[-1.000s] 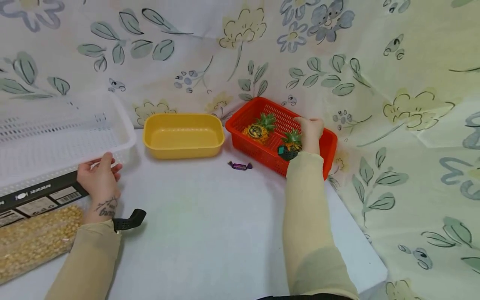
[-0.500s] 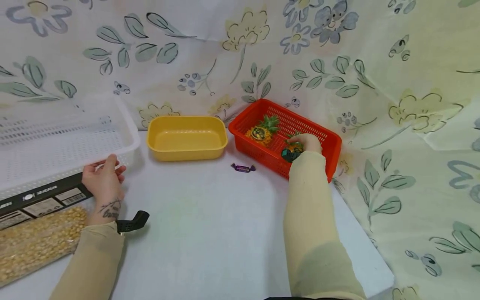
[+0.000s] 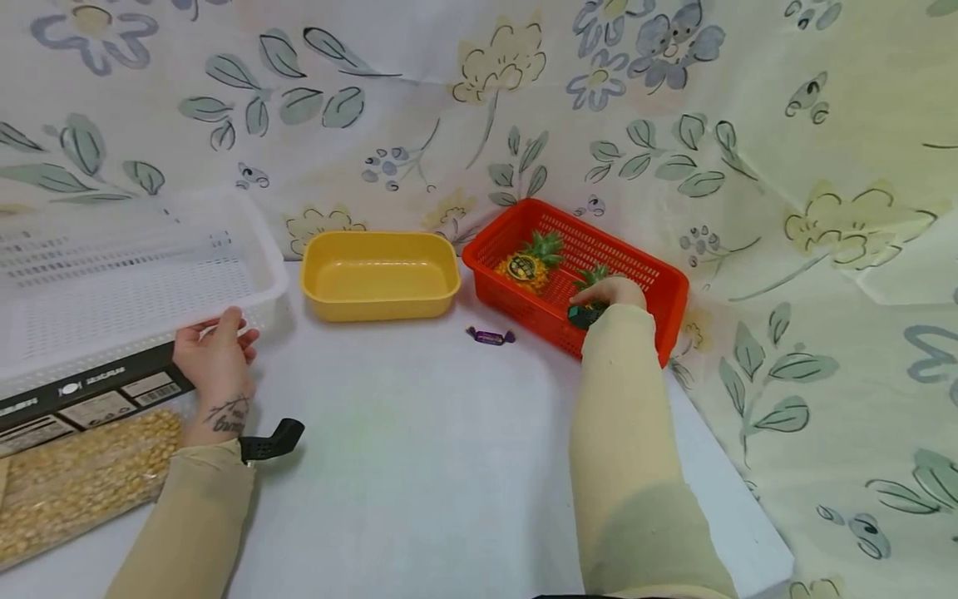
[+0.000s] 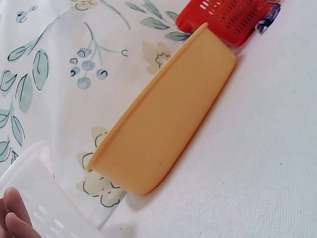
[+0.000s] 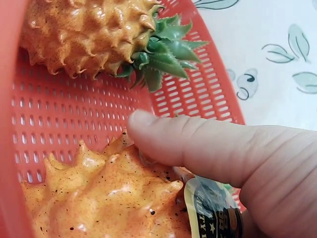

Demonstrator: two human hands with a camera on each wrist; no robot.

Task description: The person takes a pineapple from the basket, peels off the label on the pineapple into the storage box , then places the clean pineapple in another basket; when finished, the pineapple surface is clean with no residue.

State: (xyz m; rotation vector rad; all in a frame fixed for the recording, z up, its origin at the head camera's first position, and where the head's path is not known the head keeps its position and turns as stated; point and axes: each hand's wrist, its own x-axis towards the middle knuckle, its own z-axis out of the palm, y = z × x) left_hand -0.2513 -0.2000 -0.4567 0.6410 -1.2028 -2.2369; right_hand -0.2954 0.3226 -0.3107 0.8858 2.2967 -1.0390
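My right hand [image 3: 619, 291] is in the red basket [image 3: 677, 308], gripping the nearer small pineapple [image 5: 109, 193]. In the right wrist view, the thumb lies over this spiny orange fruit beside its black and gold label; the other fingers are mostly hidden. Another pineapple [image 3: 524, 270] with a green crown lies on the basket's left side. My left hand [image 3: 217, 358] rests by the front right corner of the white basket [image 3: 273, 274], next to the end of a black box [image 3: 97, 391]. Its fingers are loosely curled, and I see nothing held.
A yellow tub [image 3: 382, 308] stands between the two baskets. A purple wrapped candy [image 3: 490, 337] lies in front of the red basket. At the lower left is a clear bag of yellow kernels [image 3: 97, 474]. Floral cloth [image 3: 449, 116] hangs behind the white table [image 3: 419, 466].
My right hand has come down from the far part of the red basket onto the nearer pineapple and grips it. The left hand stays by the white basket. The head view has shifted slightly.
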